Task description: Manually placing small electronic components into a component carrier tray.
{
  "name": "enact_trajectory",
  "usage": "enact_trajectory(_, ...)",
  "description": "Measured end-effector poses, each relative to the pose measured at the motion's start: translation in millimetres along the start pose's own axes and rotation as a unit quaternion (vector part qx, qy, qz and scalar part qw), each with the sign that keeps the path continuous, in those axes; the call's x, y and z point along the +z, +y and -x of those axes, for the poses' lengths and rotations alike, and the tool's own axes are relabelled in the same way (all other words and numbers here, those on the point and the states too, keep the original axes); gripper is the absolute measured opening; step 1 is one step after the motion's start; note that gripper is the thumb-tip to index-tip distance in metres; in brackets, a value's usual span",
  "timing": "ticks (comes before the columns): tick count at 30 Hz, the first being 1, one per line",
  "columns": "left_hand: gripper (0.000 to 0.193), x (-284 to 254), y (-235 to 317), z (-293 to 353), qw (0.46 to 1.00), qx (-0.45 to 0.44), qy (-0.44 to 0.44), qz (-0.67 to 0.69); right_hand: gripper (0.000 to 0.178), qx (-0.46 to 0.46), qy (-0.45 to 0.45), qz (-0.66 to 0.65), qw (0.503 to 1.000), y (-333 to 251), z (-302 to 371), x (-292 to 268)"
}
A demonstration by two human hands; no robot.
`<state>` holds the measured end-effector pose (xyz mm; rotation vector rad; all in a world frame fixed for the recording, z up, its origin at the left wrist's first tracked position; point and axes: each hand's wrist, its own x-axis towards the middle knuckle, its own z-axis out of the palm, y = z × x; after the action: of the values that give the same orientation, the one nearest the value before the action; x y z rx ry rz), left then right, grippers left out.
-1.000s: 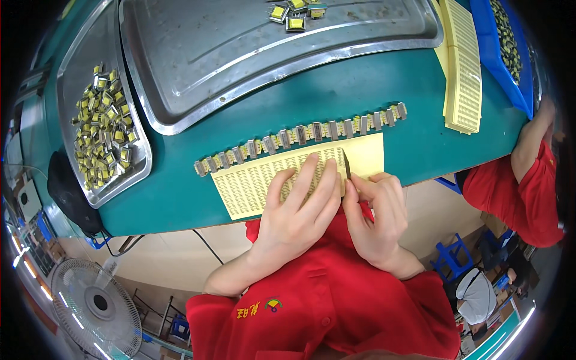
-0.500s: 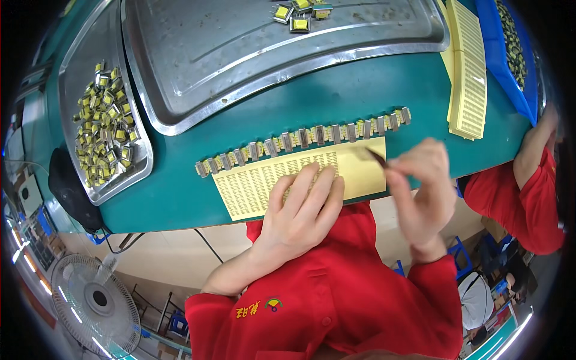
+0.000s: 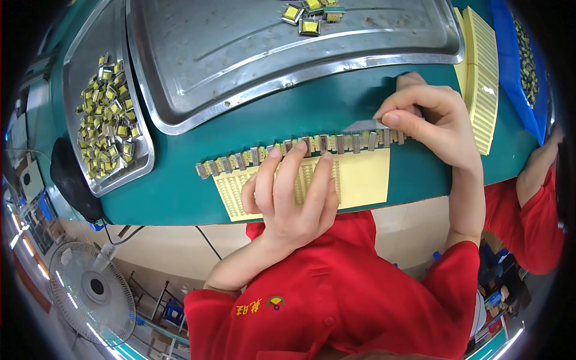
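A long row of small transformers (image 3: pixel 340 144) with grey metal cores and yellow windings runs across the green table. Below it, partly touching, lies a yellow sheet of small printed labels (image 3: pixel 366 180), its right part bare. My left hand (image 3: pixel 291 198) rests over the sheet with fingers spread, its fingertips on the middle of the row. At the row's right end, my right hand (image 3: pixel 429 120) pinches a thin, flat, pointed metal blade (image 3: pixel 362 125) between thumb and fingers. The blade points left, just above the transformers; its grip end is hidden in the hand.
A metal tray (image 3: pixel 111 186) at left holds many loose transformers. The large metal tray (image 3: pixel 240 66) behind has several transformers (image 3: pixel 310 26). At right are stacked label sheets (image 3: pixel 482 84) and a blue bin (image 3: pixel 510 90) of small parts. A co-worker's arm (image 3: pixel 537 162) shows beyond.
My right hand has moved up from beside the sheet's right edge to the row's right end, with the blade. My left hand has slid up from the sheet, fingertips onto the row.
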<state>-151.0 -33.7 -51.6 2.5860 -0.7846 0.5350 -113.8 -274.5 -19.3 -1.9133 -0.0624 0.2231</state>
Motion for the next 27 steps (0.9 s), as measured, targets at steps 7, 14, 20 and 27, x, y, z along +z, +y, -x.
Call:
enact_trajectory(7,0.032,0.9,-0.4,-2.9,1.0,-0.001,-0.014,0.006,0.006,-0.044,-0.013,0.034,0.998,2.9,-1.6,2.6)
enact_trajectory(14,0.03,-4.4,-2.6,-6.5,0.997,0.024,-0.061,0.045,0.005,-0.049,-0.011,0.046,0.998,4.1,-0.6,2.4)
enact_trajectory(20,0.037,2.6,-0.6,-2.4,0.999,-0.014,-0.024,0.044,0.006,-0.051,-0.017,0.057,0.997,4.7,-1.1,2.9)
enact_trajectory(27,0.036,2.2,-0.6,-3.1,0.998,-0.015,-0.029,0.051,0.008,-0.057,-0.016,0.065,0.996,5.1,-2.1,1.8)
